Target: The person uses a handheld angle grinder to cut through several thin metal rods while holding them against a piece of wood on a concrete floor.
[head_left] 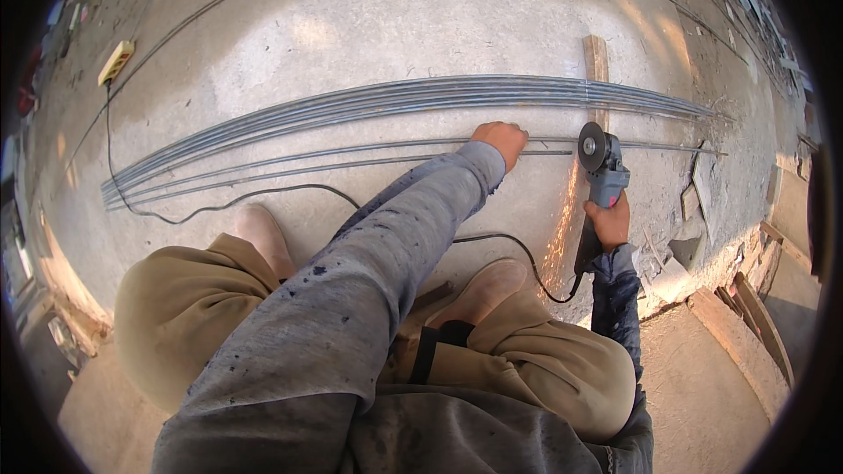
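My right hand (pixel 611 218) is wrapped round the body of an angle grinder (pixel 608 177), whose dark disc (pixel 594 147) meets a steel rod. A stream of orange sparks (pixel 564 226) sprays from there down toward my right foot. My left hand (pixel 502 140) is closed on a thin steel rod (pixel 386 144), left of the disc. Another loose rod (pixel 351 161) lies just nearer to me, and its right end stops close to the disc. Beyond my hands rests a bundle of several rods (pixel 386 99), crossing over a wooden batten (pixel 596 60).
The grinder's black cable (pixel 518 241) loops past my right foot (pixel 492 288) and runs left to a yellow power strip (pixel 116 62). My left foot (pixel 263 237) is near the cable too. Broken slabs (pixel 702 189) and wooden boards (pixel 742 351) lie at the right.
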`<state>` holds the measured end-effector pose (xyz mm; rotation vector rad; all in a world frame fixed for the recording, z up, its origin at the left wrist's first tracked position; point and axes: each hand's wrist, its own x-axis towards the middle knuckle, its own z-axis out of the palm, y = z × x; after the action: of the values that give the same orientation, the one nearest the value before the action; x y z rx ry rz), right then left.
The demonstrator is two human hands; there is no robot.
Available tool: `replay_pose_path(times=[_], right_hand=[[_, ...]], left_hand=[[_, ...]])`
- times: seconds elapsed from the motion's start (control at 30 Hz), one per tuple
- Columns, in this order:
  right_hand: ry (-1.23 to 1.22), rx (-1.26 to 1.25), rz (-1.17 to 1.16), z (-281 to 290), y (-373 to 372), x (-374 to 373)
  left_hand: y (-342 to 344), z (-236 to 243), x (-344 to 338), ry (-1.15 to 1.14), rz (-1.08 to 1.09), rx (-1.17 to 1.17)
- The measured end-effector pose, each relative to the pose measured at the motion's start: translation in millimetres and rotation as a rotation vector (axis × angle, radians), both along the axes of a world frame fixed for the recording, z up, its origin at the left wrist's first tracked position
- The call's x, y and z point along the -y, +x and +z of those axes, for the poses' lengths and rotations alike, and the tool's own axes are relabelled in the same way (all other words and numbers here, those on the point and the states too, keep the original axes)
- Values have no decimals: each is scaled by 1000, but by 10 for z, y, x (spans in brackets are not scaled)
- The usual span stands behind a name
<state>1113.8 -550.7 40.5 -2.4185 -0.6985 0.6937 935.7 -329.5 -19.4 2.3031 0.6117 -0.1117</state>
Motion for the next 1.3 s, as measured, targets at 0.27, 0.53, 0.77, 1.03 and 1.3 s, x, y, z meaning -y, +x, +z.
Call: replay_pose_path(times=[0.27,0.53,0.77,1.03,1.3], right_hand=[[-6,-28,-31,52,-33,-54],[-43,18,-36,115,-124,-45],[-47,59,4,14,-75,89],[6,-41,-36,51,-37,-46],[1,-36,-38,1,-25,-22]], left_hand=[[-5,13,-1,12,-2,5],[-3,-1,-26,-2,-40,-35],[3,20,-25,-20,-39,-53],[4,26,-6,7,-16,-18],[-5,19,-9,8,-16,-1]])
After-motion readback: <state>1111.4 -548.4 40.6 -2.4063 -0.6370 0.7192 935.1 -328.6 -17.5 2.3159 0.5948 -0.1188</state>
